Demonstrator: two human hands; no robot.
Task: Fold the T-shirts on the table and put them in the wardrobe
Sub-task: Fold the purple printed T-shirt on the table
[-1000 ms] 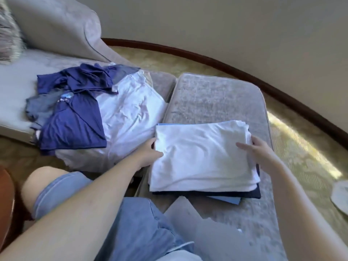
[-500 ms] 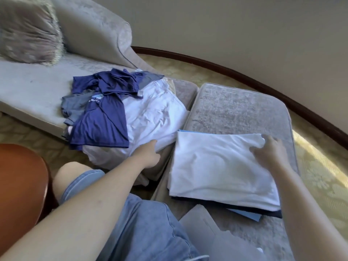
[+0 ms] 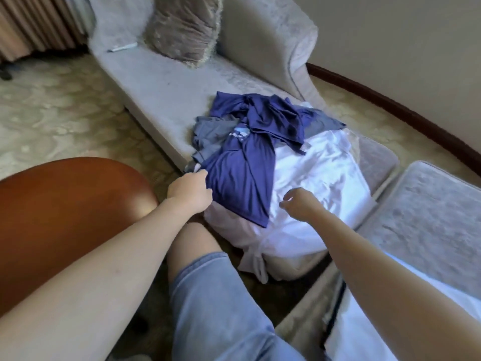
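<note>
**Head view, sole view**

1. Unfolded heap. It lies on the near end of the grey chaise [image 3: 161, 84], just past frame centre.
   - navy T-shirt [image 3: 239, 183]: on top, crumpled, pale blue print near its collar.
   - white garments [image 3: 320, 183]: underneath at 3 to 5 o'clock of the navy one, spilling over the chaise edge.
   - grey garment [image 3: 210, 131]: at 11 o'clock.
   - slate-blue piece [image 3: 322, 122]: at 1 o'clock, partly covered.
2. left hand [image 3: 188, 190]. At 9 o'clock of the navy T-shirt, on its left hem. The fingers are curled onto the cloth and appear to pinch it.
3. right hand [image 3: 299, 201]. At 4 o'clock of the navy T-shirt, above the white cloth. The fingers are loosely bent and hold nothing. Whether they touch the cloth cannot be told.
4. folded stack [image 3: 390, 321]. At the 5 o'clock corner, with a white top layer and a dark edge beneath. It lies on the near part of the grey footstool [image 3: 429, 212].
5. Other items:
   - fringed cushion [image 3: 182, 29]: at 12 o'clock on the chaise.
   - rounded brown wooden surface [image 3: 65, 204]: at 9 o'clock.
   - denim shorts [image 3: 221, 308]: at 6 o'clock.

**Progress (judged)**
- Done: a few shirts are folded and stacked.
- In hand: the navy T-shirt looks like the next to be lifted.
- Left: several garments are unfolded. No wardrobe is in sight, so nothing appears to be put away.
</note>
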